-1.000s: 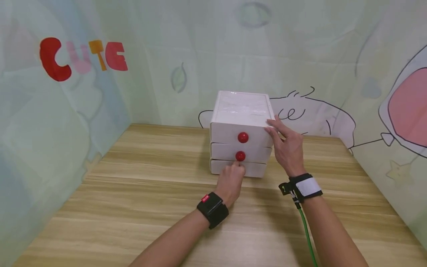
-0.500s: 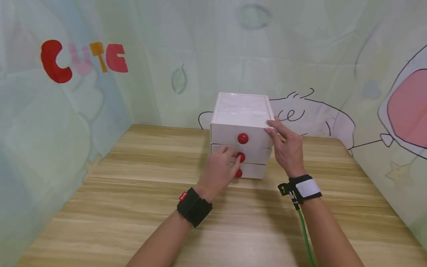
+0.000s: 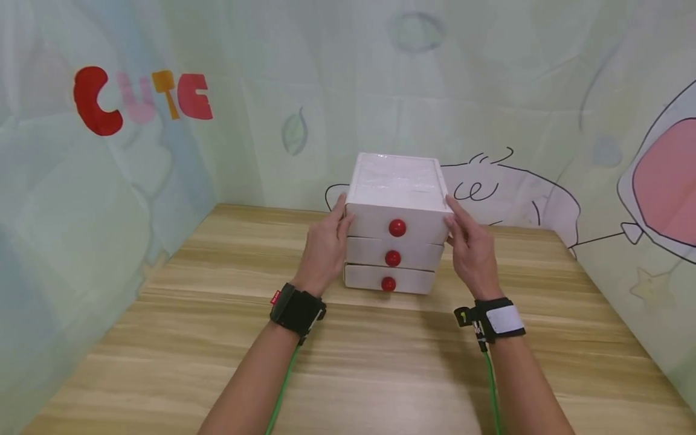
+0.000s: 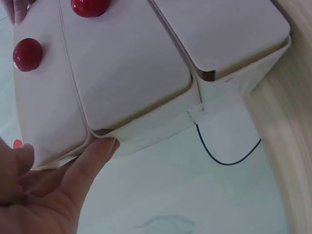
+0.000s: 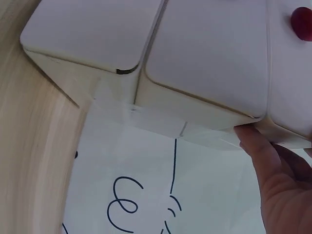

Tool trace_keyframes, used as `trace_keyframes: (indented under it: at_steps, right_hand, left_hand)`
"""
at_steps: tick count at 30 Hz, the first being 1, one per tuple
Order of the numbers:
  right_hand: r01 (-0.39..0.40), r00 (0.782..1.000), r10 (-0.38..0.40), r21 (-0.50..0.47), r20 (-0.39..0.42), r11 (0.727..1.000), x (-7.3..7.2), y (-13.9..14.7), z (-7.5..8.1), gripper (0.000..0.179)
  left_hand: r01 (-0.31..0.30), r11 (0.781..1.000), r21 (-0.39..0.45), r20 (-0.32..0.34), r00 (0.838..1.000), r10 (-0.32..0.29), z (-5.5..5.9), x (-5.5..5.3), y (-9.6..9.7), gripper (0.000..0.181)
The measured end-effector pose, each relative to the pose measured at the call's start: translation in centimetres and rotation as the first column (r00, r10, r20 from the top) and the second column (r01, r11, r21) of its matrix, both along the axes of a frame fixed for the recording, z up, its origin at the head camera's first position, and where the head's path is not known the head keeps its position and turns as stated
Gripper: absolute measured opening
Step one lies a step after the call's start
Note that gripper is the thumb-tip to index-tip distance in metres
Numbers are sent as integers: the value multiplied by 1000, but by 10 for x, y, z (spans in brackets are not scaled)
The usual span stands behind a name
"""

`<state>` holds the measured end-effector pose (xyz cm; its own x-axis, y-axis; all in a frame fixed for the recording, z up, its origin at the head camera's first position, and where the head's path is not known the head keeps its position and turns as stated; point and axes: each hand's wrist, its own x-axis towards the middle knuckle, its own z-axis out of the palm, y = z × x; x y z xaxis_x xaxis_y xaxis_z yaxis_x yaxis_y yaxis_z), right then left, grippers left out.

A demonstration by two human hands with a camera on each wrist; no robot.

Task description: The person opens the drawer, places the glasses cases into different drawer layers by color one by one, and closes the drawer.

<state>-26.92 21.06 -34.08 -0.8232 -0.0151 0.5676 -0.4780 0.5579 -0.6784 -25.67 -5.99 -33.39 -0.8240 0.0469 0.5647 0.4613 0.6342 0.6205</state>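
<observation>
A small white three-drawer box point(image 3: 399, 184) stands on the wooden table, its front towards me. Each drawer front bears a round red knob: the top knob point(image 3: 397, 228), the middle knob point(image 3: 393, 258) and the bottom knob point(image 3: 388, 284). All three drawers sit in the box. My left hand point(image 3: 322, 251) touches its left side near the upper front corner, fingers fairly straight; in the left wrist view the fingertips point(image 4: 105, 146) rest against the side wall. On the opposite side, my right hand point(image 3: 474, 257) touches the upper right edge with extended fingers point(image 5: 256, 146).
Behind the wooden table point(image 3: 261, 266) hangs a printed cloth backdrop point(image 3: 261, 133), with the wording CUTE on the left. Both wrists wear black straps, and a green cable point(image 3: 492, 386) trails from the right one.
My left hand has gone from the bottom knob, past the middle knob, to the box's left side, uncovering the bottom knob. The right hand has shifted slightly along the right edge.
</observation>
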Motion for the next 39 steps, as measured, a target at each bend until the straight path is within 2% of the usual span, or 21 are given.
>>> trace_keyframes:
  at_steps: [4,9,18,26,35,39]
  right_hand:
    - [-44,998,43,-25,-38,999,-1,-1,3,45]
    - [-56,996,53,-43,-65,998,-2,-2,6,43]
    - [-51,997,47,-68,-58,996,1,5,8,41]
    - [-62,997,59,-58,-55,996,3,9,10,41]
    - [-55,998,53,-53,-37,997,6,14,8,42]
    - [-37,999,36,-59,-24,998,7,15,7,43]
  left_hand:
    - [2,999,51,-49,999,0,2,1,-3,48]
    - [-1,997,71,-61,998,5,4,1,-4,47]
    - [30,998,46,-75,997,-26,4,3,0,47]
    - [29,999,29,-98,995,-27,2,3,0,46]
    - [53,998,20,-53,997,-51,1,6,5,47]
    - [57,998,8,-64,996,-57,0,6,7,48]
